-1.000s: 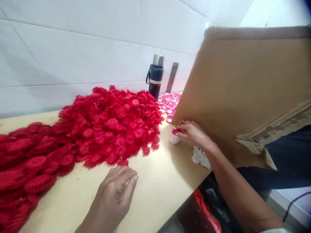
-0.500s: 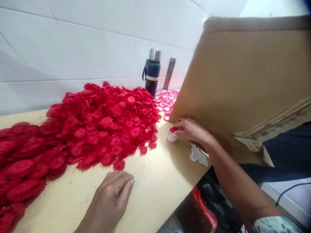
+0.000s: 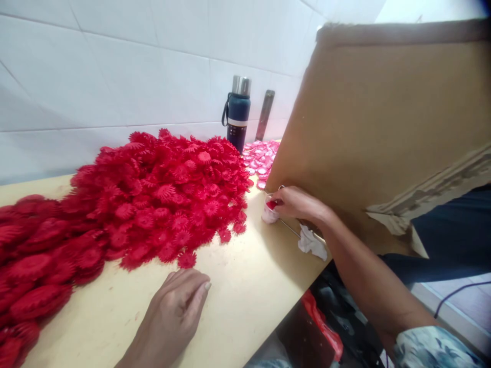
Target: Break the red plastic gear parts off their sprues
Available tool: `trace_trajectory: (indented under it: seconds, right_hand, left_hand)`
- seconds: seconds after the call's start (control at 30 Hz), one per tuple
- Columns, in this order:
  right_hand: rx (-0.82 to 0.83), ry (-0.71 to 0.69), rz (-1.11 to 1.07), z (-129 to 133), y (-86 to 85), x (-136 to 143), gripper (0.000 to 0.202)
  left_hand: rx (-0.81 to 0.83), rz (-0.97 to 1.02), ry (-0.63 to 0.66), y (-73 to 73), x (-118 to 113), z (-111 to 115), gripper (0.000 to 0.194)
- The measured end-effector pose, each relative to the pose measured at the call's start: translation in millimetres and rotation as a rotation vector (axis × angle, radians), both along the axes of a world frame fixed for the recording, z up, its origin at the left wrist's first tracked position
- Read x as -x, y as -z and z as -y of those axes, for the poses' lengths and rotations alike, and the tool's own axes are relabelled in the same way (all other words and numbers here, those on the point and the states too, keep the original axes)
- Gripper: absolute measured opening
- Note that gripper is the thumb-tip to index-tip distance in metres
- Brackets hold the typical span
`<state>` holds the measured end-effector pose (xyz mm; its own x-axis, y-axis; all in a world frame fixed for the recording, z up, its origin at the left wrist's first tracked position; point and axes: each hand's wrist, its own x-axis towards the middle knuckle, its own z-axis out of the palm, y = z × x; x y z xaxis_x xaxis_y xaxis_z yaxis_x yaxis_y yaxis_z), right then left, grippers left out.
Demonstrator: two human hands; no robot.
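Note:
My right hand [image 3: 301, 202] reaches over a small whitish-pink cup [image 3: 269, 215], its fingers pinched on a small red piece [image 3: 272, 204] at the cup's mouth. Part of that piece is hidden by the fingers and rim. Beside the cup, a thin metal rod [image 3: 289, 228] leads toward a crumpled white tissue [image 3: 312, 243]. My left hand [image 3: 169, 312] rests on the table with fingers curled under; whatever may be inside them is out of sight. Just beyond its knuckles lies a red fringed flower-shaped disc [image 3: 187, 259], at the edge of a big pile of similar red discs [image 3: 161, 197].
A large cardboard sheet [image 3: 376, 117] leans over the table's right side. Against the tiled wall stand a blue thermos bottle [image 3: 238, 115] and a dark upright slab [image 3: 264, 115], near pink-and-white discs [image 3: 261, 158]. Under the table edge [image 3: 286, 317] lies a red plastic bag [image 3: 322, 327].
The view has shifted very slightly. My right hand keeps its pinch on the red piece, which looks a little lower in the cup's mouth; my left hand stays put.

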<state>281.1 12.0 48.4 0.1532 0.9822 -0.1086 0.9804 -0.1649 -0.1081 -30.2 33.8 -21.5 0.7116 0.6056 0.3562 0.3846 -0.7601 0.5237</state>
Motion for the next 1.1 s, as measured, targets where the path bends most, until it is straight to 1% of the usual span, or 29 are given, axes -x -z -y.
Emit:
trace_trajectory:
  seconds: [0.07, 0.2, 0.27, 0.33, 0.4, 0.47, 0.5, 0.57, 0.6, 0.63, 0.67, 0.7, 0.8, 0.87, 0.93, 1.0, 1.1]
  right_hand:
    - [-0.013, 0.022, -0.002, 2, -3.8, 0, 0.015]
    - [-0.102, 0.019, -0.005, 11, -10.7, 1, 0.016]
    - [-0.140, 0.004, 0.003, 14, -11.4, 2, 0.018]
    - [-0.217, 0.008, 0.019, 17, -9.4, 3, 0.018]
    - [-0.318, 0.001, 0.041, 19, -5.3, 2, 0.019]
    - [-0.368, -0.020, 0.059, 22, -1.1, 1, 0.020]
    - [-0.386, -0.024, 0.058, 23, 0.4, 0, 0.019]
    - [-0.458, 0.008, 0.022, 27, 1.4, 0, 0.020]
    - [-0.515, 0.037, -0.011, 30, 1.0, 2, 0.021]
    - [-0.569, 0.058, -0.053, 32, 0.3, 4, 0.024]
    - [-0.606, 0.066, -0.097, 33, -0.4, 7, 0.027]
    - [-0.623, 0.063, -0.142, 34, -0.9, 12, 0.029]
    - [-0.636, 0.035, -0.292, 31, 1.3, 31, 0.032]
    - [-0.627, -0.019, -0.391, 26, 6.0, 45, 0.034]
    - [-0.620, -0.099, -0.429, 19, 11.9, 56, 0.033]
    - [-0.620, -0.170, -0.409, 14, 17.6, 65, 0.031]
    - [-0.617, -0.245, -0.366, 10, 23.7, 70, 0.028]
  left_hand:
    - [-0.004, -0.001, -0.003, 0.1, 0, 0, 0.021]
    - [0.025, -0.006, -0.011, -0.5, 1, 0, 0.020]
    - [0.057, -0.005, -0.028, -1.7, 1, 1, 0.020]
    - [0.120, 0.011, -0.062, -4.1, 1, 1, 0.021]
    - [0.234, 0.067, -0.126, -8.2, 3, -2, 0.021]
    - [0.366, 0.160, -0.234, -13.7, 8, -8, 0.022]
    - [0.410, 0.208, -0.300, -16.9, 11, -12, 0.023]
    - [0.429, 0.260, -0.439, -23.1, 18, -21, 0.022]
    - [0.408, 0.247, -0.487, -25.6, 21, -25, 0.020]
    - [0.371, 0.210, -0.510, -27.3, 23, -27, 0.018]
    - [0.320, 0.152, -0.502, -28.1, 25, -28, 0.016]
    - [0.259, 0.076, -0.469, -27.9, 25, -27, 0.016]
    - [0.039, -0.205, -0.299, -21.1, 18, -19, 0.018]
    - [-0.105, -0.367, -0.217, -12.9, 10, -14, 0.019]
    - [-0.215, -0.458, -0.198, -4.1, 2, -14, 0.019]
    - [-0.288, -0.500, -0.202, 3.2, -4, -20, 0.018]
    - [-0.353, -0.516, -0.206, 9.4, -9, -35, 0.017]
